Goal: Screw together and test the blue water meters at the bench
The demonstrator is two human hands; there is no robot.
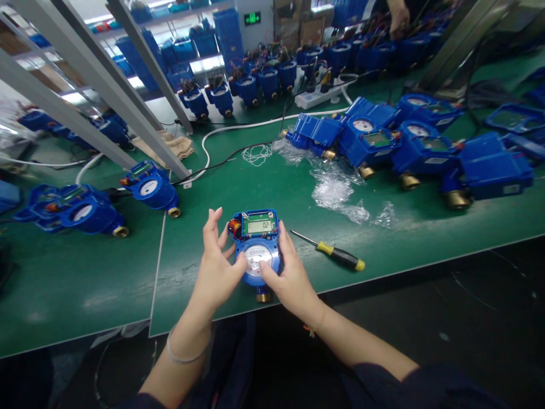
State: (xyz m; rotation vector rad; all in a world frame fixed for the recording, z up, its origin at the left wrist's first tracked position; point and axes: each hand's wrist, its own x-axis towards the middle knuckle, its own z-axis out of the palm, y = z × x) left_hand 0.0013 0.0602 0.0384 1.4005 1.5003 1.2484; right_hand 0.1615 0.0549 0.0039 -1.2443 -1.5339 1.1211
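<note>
A blue water meter [258,289] stands at the table's front edge, its brass fitting toward me. Its upper housing has no cover, showing a circuit board and a small display [259,226] that reads about 0.2. A copper coil [234,228] sits at the housing's left corner. My right hand [293,278] grips the meter's right side, thumb over the round dial [258,253]. From the left, my left hand [219,267] holds it too, thumb at the dial's edge, lower fingers by the side and upper fingers raised. A yellow-and-black screwdriver [340,255] lies right of the meter.
Several covered blue meters [370,139] stand at the right beside crumpled clear plastic [336,193]. More open meters [153,187] are at the left. Grey metal posts [147,68], a white cable [238,126] and a power strip [319,97] lie beyond. Another person's hand [399,20] shows at the top.
</note>
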